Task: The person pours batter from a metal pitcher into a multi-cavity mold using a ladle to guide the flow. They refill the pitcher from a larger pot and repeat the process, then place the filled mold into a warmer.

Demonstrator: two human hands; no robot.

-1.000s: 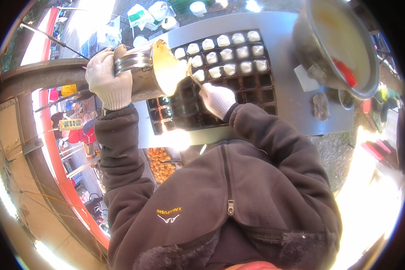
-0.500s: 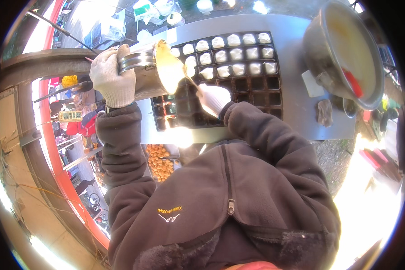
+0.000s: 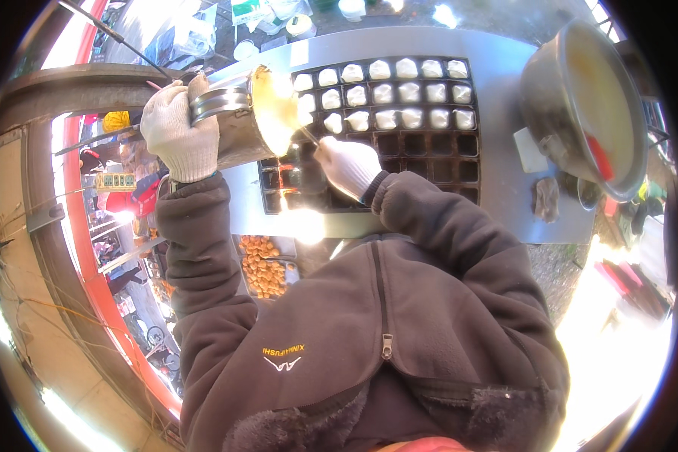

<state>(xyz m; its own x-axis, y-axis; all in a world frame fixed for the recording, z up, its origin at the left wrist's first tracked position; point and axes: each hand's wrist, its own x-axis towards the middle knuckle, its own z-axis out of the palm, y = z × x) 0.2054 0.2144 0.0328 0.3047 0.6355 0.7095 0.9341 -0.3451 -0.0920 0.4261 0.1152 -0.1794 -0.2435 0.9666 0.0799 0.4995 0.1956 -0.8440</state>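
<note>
My left hand (image 3: pixel 179 139), in a white knit glove, is closed on a metal can (image 3: pixel 237 142) with a banded rim clamp. The can is tipped to the right over the pan, its mouth showing pale yellow batter. My right hand (image 3: pixel 348 167), also gloved, is closed round a thin stick (image 3: pixel 307 135) whose far end is at the lip of the can. Beneath both hands lies a dark moulded pan (image 3: pixel 468 145) of square cells. White dollops of batter (image 3: pixel 383 93) fill its three far rows; visible cells in the near rows are dark. The can hides part of the pan's left side.
A large metal bowl (image 3: pixel 539 94) of pale batter, with a red utensil (image 3: pixel 600 157) in it, stands at the right. Beside it lie a white card (image 3: pixel 530 149) and a grey cloth (image 3: pixel 546 200). Golden baked pieces (image 3: pixel 261 265) sit below the metal worktop (image 3: pixel 497 128).
The view has shifted slightly, so the pan and bowl appear further right. My right hand and the stick have moved a little left over the pan. The can stays tipped in my left hand.
</note>
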